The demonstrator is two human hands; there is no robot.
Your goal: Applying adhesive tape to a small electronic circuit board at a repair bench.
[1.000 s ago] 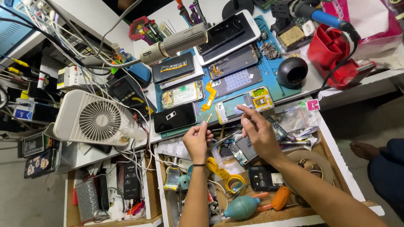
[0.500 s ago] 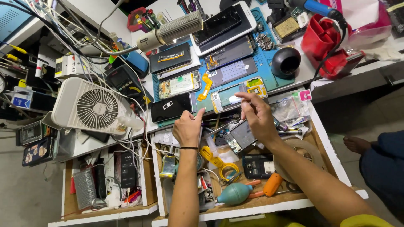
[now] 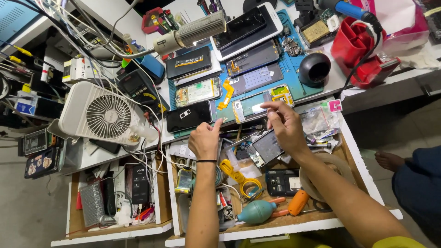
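My left hand (image 3: pixel 205 139) hovers over the open drawer (image 3: pixel 171 193), its fingers curled and one fingertip touching the front edge of the blue work mat (image 3: pixel 294 73), just right of a black phone (image 3: pixel 189 116). My right hand (image 3: pixel 285 125) has thumb and forefinger pinched together over the lower end of an opened phone frame (image 3: pixel 248 106) on the mat. Whether a small part sits between those fingertips is too small to tell. Below the right hand, a grey phone body (image 3: pixel 264 149) and thin metal tweezers (image 3: pixel 239 140) lie in the drawer.
Several dismantled phones and a yellow flex strip (image 3: pixel 225 92) cover the mat. A white fan (image 3: pixel 103 115) stands left, with a tangle of cables. A black dome (image 3: pixel 314 69) and red holder (image 3: pixel 356 46) stand right. The drawer holds a teal blower bulb (image 3: pixel 257 211) and yellow tape.
My left hand has risen from the drawer to the mat's front edge. My right hand's fingertips have drawn together over the opened phone frame. The view has shifted slightly.
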